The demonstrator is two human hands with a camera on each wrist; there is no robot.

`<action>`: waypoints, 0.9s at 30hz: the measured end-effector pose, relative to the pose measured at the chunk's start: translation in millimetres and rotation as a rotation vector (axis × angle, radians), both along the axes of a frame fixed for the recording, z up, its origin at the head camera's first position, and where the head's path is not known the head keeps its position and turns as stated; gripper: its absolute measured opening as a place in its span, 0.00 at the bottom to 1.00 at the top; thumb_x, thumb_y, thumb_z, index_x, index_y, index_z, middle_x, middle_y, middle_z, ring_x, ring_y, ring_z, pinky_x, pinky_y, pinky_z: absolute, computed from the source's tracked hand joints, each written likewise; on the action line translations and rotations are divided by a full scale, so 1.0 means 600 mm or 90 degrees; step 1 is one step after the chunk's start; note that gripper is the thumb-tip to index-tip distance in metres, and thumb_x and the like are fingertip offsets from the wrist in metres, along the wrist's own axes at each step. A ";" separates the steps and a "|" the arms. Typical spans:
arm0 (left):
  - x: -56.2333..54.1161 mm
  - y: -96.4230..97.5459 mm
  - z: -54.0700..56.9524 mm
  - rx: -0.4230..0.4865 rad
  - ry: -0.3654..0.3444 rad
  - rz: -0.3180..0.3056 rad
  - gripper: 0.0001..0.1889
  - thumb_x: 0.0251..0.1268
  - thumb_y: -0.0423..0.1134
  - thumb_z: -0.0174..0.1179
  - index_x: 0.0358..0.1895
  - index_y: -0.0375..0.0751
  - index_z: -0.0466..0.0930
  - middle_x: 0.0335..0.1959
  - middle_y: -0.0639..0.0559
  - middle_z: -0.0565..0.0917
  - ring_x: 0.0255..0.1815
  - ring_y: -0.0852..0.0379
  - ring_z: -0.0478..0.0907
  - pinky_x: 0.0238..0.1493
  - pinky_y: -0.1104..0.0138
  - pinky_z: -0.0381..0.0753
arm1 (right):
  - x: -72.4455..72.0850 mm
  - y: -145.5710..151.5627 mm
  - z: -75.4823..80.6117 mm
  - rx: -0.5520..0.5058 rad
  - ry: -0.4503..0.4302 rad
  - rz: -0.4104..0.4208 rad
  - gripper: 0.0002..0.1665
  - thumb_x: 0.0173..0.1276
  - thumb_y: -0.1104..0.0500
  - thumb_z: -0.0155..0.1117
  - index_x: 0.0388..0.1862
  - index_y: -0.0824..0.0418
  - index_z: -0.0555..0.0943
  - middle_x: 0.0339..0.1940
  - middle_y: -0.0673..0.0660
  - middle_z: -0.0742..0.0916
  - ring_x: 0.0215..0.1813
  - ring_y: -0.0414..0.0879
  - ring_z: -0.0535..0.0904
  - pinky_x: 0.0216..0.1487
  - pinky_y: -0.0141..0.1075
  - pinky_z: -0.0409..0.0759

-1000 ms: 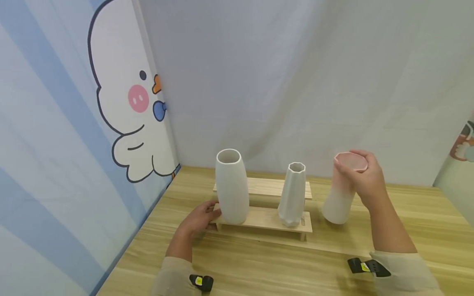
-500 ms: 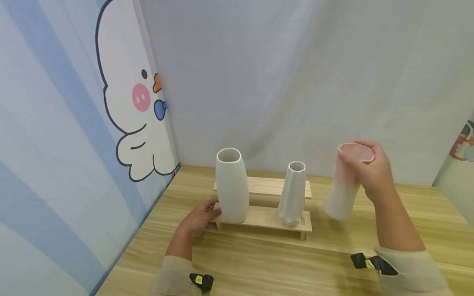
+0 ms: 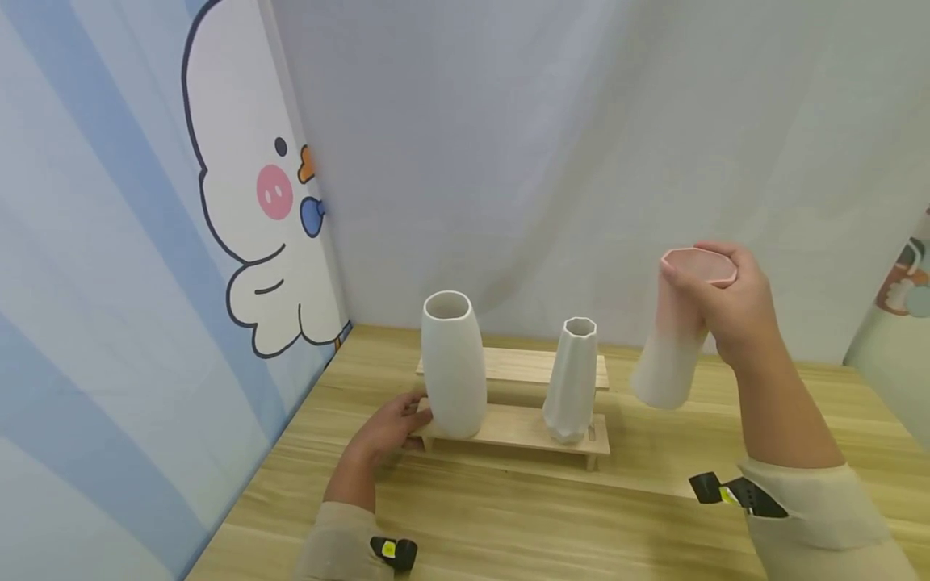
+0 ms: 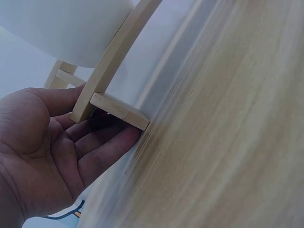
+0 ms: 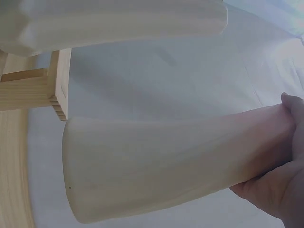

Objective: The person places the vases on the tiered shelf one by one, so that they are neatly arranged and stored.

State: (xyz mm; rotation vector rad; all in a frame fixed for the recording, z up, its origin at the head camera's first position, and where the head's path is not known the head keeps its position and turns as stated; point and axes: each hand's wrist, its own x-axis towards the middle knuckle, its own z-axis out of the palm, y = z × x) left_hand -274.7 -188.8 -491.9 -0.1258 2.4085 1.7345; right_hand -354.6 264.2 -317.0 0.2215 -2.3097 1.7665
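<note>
My right hand (image 3: 737, 303) grips a pink-and-white vase (image 3: 672, 351) around its pink upper part, thumb at the faceted rim. In the right wrist view the vase's white base (image 5: 99, 171) hangs in the air beside the end of the stand. My left hand (image 3: 388, 428) holds the left end of a two-tier wooden stand (image 3: 508, 425). Seen from the left wrist, its fingers (image 4: 111, 154) curl under the stand's leg. On the lower tier stand a tall smooth white vase (image 3: 456, 379) at the left and a slimmer ribbed white vase (image 3: 571, 387) at the right.
The stand rests on a wood-grain table (image 3: 523, 516). A pale cloth backdrop (image 3: 508, 161) rises behind it, and at the left hangs a blue-striped curtain (image 3: 109, 323) printed with a white cartoon bird (image 3: 232, 161). Both wrists wear black camera straps.
My right hand has raised the pink-and-white vase from near the table and moved it slightly right. The left hand keeps its hold on the stand.
</note>
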 end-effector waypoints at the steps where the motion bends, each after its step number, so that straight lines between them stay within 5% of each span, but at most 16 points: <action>1: 0.000 0.000 0.000 -0.001 0.002 -0.001 0.28 0.73 0.45 0.57 0.72 0.43 0.65 0.72 0.34 0.65 0.62 0.39 0.75 0.49 0.54 0.85 | 0.000 -0.001 0.004 -0.001 0.003 0.001 0.43 0.62 0.40 0.69 0.72 0.52 0.63 0.52 0.47 0.74 0.48 0.45 0.74 0.36 0.30 0.82; 14: 0.000 -0.001 -0.001 -0.009 0.000 -0.007 0.30 0.72 0.48 0.58 0.72 0.42 0.64 0.74 0.32 0.62 0.59 0.40 0.78 0.50 0.53 0.85 | -0.013 -0.017 0.044 -0.004 0.010 0.005 0.45 0.61 0.40 0.70 0.72 0.52 0.63 0.54 0.49 0.74 0.50 0.46 0.74 0.35 0.30 0.81; 27: 0.002 0.001 0.003 -0.001 0.007 0.000 0.28 0.73 0.45 0.57 0.72 0.43 0.65 0.72 0.33 0.66 0.58 0.41 0.79 0.49 0.52 0.85 | -0.032 -0.047 0.085 -0.099 0.037 0.025 0.44 0.56 0.46 0.76 0.67 0.57 0.67 0.50 0.51 0.77 0.47 0.45 0.75 0.34 0.29 0.81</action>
